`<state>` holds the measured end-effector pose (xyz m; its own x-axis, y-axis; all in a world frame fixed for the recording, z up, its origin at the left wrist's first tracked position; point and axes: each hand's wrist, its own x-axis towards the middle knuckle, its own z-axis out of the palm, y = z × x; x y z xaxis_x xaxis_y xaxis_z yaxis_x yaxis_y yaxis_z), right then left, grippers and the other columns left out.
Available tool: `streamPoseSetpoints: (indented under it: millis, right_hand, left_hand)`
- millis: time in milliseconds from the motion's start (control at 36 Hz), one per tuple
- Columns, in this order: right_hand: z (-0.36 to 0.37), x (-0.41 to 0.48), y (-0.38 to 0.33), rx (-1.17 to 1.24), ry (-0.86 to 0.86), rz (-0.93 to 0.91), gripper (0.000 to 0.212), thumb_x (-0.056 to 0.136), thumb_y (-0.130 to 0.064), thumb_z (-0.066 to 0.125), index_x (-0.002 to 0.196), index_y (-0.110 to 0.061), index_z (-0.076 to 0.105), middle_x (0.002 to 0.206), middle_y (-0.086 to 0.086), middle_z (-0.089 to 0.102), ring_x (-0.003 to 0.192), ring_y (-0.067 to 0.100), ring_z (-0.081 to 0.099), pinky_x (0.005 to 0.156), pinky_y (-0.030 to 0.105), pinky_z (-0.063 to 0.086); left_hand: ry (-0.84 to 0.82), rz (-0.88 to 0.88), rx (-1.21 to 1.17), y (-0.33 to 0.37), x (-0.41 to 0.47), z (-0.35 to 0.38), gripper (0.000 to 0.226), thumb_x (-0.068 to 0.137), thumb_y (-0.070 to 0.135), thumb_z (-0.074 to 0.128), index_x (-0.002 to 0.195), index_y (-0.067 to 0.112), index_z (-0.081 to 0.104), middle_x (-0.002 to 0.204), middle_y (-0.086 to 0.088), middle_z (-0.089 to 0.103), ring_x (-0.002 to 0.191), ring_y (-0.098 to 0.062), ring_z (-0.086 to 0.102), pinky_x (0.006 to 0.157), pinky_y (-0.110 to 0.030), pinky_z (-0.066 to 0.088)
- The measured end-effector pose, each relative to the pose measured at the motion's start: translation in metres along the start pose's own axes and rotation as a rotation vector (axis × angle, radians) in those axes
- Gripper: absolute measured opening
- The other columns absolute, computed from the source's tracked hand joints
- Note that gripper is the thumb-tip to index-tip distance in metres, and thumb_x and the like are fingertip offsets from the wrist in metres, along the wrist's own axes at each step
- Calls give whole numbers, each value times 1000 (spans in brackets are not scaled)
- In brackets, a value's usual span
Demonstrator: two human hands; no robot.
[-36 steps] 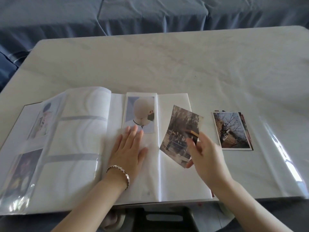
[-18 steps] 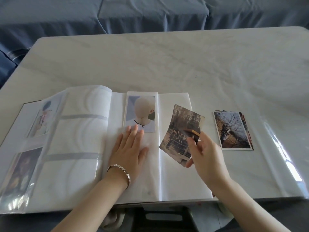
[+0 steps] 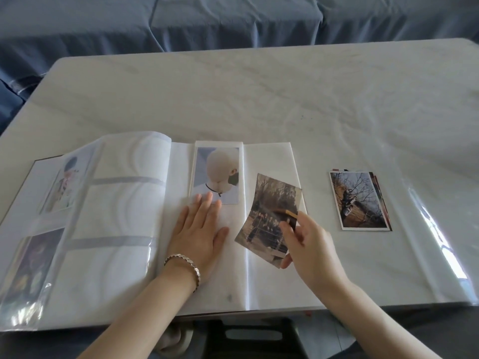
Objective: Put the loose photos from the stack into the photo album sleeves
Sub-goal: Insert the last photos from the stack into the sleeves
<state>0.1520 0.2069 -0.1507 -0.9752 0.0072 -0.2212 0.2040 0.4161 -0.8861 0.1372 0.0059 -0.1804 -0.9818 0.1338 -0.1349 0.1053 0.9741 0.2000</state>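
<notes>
Loose photo [image 3: 269, 203] held tilted over the right-hand page of the open album [image 3: 121, 211]

The right hand [image 3: 311, 247] pinches the photo at its lower right edge, thumb on the front and fingers curled behind. The left hand [image 3: 199, 237], wearing a bracelet [image 3: 186, 265], lies flat with straight fingers on the page beside it, fingertips touching the lower edge of a portrait [image 3: 216, 174] already in a sleeve. The stack [image 3: 360, 200] of remaining photos rests on the white table [image 3: 259, 99], right of the album and apart from it; blue cloth [image 3: 233, 22] lies beyond
</notes>
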Motion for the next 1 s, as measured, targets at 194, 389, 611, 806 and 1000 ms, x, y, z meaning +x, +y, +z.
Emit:
streamPoseSetpoints:
  millis: [194, 389, 611, 806, 1000]
  right_hand:
    - [0, -9, 9, -7, -316, 154, 6, 94, -22, 51, 95, -20, 56, 80, 0, 71, 49, 9, 63, 44, 18, 47]
    - [-15, -4, 14, 25, -554, 320, 6, 93, -17, 55, 94, -20, 61, 83, 2, 73, 60, 17, 68, 45, 20, 50]
    - [0, 1, -1, -9, -634, 275, 7, 94, -19, 52, 91, -19, 58, 93, 5, 71, 66, 13, 70, 49, 19, 52]
    - [15, 5, -9, -78, -650, 237, 14, 95, -27, 51, 84, -23, 58, 76, -5, 70, 65, 10, 68, 58, 22, 55]
    - [0, 14, -8, -27, -360, 207, 13, 91, -12, 57, 81, -18, 63, 63, -4, 66, 53, 3, 63, 49, 15, 49]
  left_hand:
    - [38, 27, -78, 3, 0, -8, 50, 99, 36, 32, 145, 18, 26, 157, 4, 6, 142, -8, -9, 106, -16, -19]
    - [-92, 82, 18, -14, 18, -32, 46, 100, 16, 31, 143, 32, 30, 157, 12, 9, 142, -5, 7, 112, -23, 0]
    - [-158, 150, 220, -37, 20, -41, 54, 102, 20, 26, 141, 54, 11, 157, 10, -6, 143, -6, -3, 113, -31, -8]
    - [-142, 153, 206, -38, 18, -41, 57, 101, 18, 29, 141, 54, 11, 157, 12, -3, 143, -5, 0, 113, -28, -4]
    - [-145, 142, 190, -35, 18, -45, 47, 101, 32, 25, 144, 48, 14, 156, 17, -3, 141, 2, 2, 110, -23, -1]
